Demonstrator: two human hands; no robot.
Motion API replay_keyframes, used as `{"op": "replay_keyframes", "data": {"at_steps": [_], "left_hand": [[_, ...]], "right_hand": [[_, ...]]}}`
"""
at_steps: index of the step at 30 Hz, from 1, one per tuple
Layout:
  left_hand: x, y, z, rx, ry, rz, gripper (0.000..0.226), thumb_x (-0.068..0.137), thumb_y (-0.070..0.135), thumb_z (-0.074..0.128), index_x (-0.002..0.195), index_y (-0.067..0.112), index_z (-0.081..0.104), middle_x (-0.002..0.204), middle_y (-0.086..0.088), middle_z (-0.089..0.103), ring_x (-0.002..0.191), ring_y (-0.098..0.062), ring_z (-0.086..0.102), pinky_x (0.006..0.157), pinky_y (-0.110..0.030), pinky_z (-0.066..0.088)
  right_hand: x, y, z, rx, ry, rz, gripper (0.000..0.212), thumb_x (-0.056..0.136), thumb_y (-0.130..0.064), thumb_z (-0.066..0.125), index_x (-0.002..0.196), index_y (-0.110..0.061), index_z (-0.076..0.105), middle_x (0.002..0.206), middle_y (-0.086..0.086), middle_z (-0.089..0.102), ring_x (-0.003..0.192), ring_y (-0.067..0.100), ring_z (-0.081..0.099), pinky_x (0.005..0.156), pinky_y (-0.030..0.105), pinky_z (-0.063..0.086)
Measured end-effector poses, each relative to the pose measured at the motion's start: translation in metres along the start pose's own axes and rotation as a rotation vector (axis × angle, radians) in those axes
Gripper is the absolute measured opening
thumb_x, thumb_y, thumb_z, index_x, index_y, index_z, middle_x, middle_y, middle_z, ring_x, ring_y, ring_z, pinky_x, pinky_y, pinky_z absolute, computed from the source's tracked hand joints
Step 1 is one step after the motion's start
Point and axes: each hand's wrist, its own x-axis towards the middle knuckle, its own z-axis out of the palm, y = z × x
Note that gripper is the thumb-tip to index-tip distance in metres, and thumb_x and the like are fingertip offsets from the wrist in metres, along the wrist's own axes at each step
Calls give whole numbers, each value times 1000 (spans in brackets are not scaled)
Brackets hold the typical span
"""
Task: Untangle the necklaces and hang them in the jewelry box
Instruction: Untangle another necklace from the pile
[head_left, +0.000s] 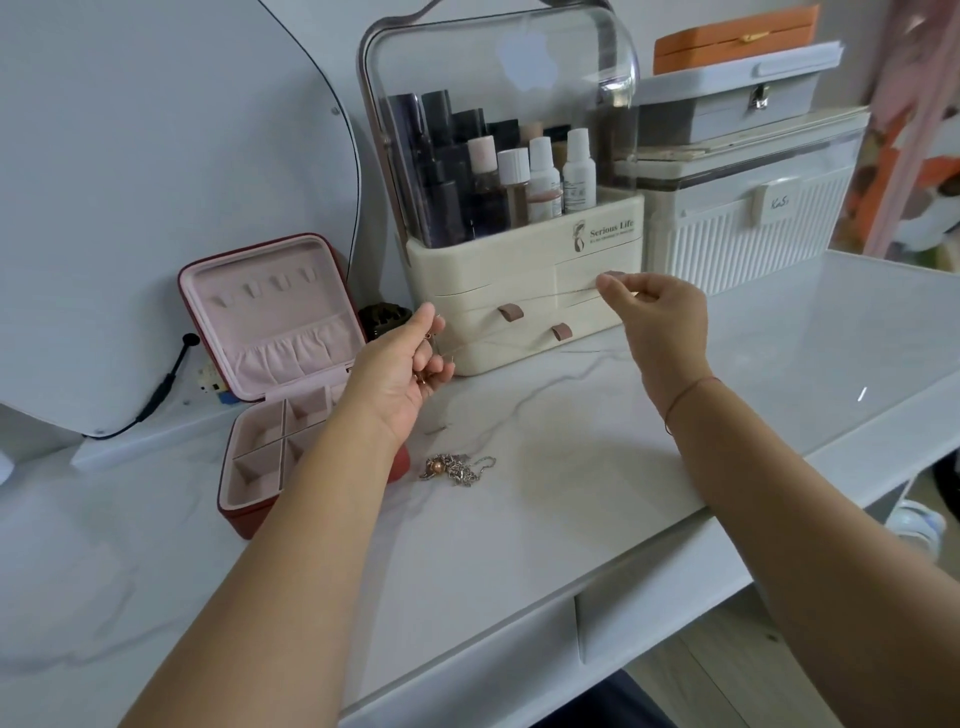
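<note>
While the pale marbled tabletop (623, 441) carries everything, the largest thing on it is a cream cosmetics organiser (519, 291) at the back. The hands work just in front of its drawers.

To the left stands the red jewelry box (244, 483), open. Its pink lid is propped upright with a row of small hooks (265, 288) near the top, and none of them appears to carry anything yet.

The left hand (410, 364) is raised beside the box with its palm turned inward, its grip pinching one end of a fine chain (519, 322). The right hand (660, 317) is held higher, its thumb and forefinger grip nipping the same chain further along. The strand runs in the air between them, clear of the tabletop. It is too thin to tell whether a clasp or pendant sits in either grip.

Below the hands, near the box's front corner, a knot of necklaces (457, 468) lies on the tabletop. It looks silvery, with a rose-coloured bead at its left.

These chains will likely be nearly weightless, limp and slippery. They should kink or snap if tugged, so slack is better than pull. The best hold is probably at the clasp ends, easing loops open with fingertips. Each freed strand can then be carried by its clasp to a hook.
</note>
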Motion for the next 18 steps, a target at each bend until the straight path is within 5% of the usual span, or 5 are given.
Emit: {"op": "replay_keyframes", "data": {"at_steps": [5, 12, 18], "left_hand": [[-1, 3, -3, 172, 2, 121, 23, 93, 28, 58, 76, 13, 60, 45, 10, 46, 33, -2, 26, 36, -15, 18], [4, 3, -9, 191, 123, 101, 30, 92, 36, 59, 70, 15, 56, 75, 2, 63, 32, -2, 23, 31, -15, 17], [8, 13, -19, -188, 33, 33, 33, 95, 39, 51, 67, 21, 50, 52, 9, 53, 26, -4, 22, 28, -14, 15]], "right_hand": [[2, 4, -2, -189, 39, -65, 18, 85, -32, 69, 80, -16, 70, 69, -19, 59, 46, 5, 37, 57, 24, 39], [2, 3, -8, -436, 67, -38, 21, 88, -39, 65, 88, -19, 69, 76, -4, 63, 71, 12, 56, 58, 25, 37], [4, 5, -12, -439, 77, -5, 25, 87, -39, 65, 89, -15, 70, 72, -1, 62, 73, 18, 60, 63, 26, 40]]}}
